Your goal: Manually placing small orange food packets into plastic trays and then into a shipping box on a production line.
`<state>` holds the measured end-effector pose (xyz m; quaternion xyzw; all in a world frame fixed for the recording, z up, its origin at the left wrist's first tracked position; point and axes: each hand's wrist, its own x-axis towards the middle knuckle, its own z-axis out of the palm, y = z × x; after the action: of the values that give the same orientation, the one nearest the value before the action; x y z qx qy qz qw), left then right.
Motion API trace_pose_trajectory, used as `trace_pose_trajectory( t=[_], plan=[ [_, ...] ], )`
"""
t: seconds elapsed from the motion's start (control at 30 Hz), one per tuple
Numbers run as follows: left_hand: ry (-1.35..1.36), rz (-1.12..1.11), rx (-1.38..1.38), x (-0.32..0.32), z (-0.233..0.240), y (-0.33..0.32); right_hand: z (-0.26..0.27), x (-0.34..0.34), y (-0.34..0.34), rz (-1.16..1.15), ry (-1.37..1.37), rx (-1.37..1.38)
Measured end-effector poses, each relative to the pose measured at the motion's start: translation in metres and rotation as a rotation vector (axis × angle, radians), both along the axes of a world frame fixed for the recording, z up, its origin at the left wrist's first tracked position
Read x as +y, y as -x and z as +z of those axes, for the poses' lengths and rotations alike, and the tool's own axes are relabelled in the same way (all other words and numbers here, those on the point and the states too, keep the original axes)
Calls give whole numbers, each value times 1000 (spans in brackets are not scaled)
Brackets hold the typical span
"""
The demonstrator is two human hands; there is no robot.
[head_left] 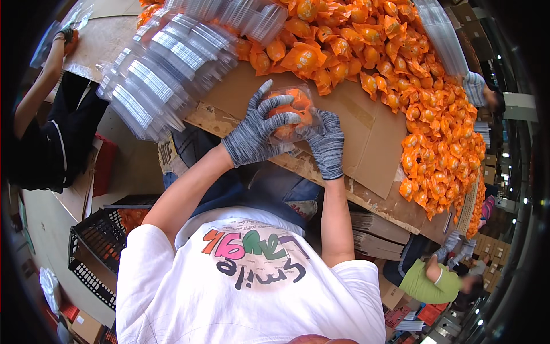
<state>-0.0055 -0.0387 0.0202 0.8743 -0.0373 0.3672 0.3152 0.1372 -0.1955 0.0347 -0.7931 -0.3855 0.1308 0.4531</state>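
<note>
Between my hands is a clear plastic clamshell box (pixel 306 99) with several orange-wrapped round fruits (pixel 287 130) inside. My left hand (pixel 254 129), in a grey knitted glove, spreads its fingers over the top and left side of the box. In a matching glove, my right hand (pixel 328 144) grips the box's right side; its fingertips are partly hidden. The box is held above a flattened cardboard sheet (pixel 365 129) at the near edge of a worn wooden table (pixel 215 116).
A heap of orange-wrapped fruits (pixel 343 43) covers the table's far and right parts. Nested empty clamshells (pixel 159 73) stand at the left, overhanging the edge. A black plastic crate (pixel 94 249) is low on the left. Co-workers are at the left (pixel 51 129) and right (pixel 429 281).
</note>
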Motion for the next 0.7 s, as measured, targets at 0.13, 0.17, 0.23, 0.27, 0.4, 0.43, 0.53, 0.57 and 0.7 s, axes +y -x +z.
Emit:
trace_pose_trajectory(
  t=[0.13,0.17,0.23,0.27,0.4,0.43,0.53,0.57,0.7],
  plan=[
    [-32,9,94,2,3,4,23,-13,-26,178,59,490],
    [-22,15,110,2,3,4,28,-14,-35,230,48,583],
    [-69,29,142,1,3,3,30,-13,-46,157,53,709],
    [-50,49,172,-1,4,1,29,-11,-50,224,-2,701],
    [-3,128,119,-11,11,-7,24,1,-50,96,-13,611],
    [17,162,64,-15,13,-10,24,3,-49,69,9,598],
    [40,246,55,-22,19,-16,29,10,-49,60,-8,518],
    [52,261,101,-24,20,-17,32,11,-51,55,29,481],
    [117,318,139,-30,26,-16,33,16,-56,2,167,443]
  ],
)
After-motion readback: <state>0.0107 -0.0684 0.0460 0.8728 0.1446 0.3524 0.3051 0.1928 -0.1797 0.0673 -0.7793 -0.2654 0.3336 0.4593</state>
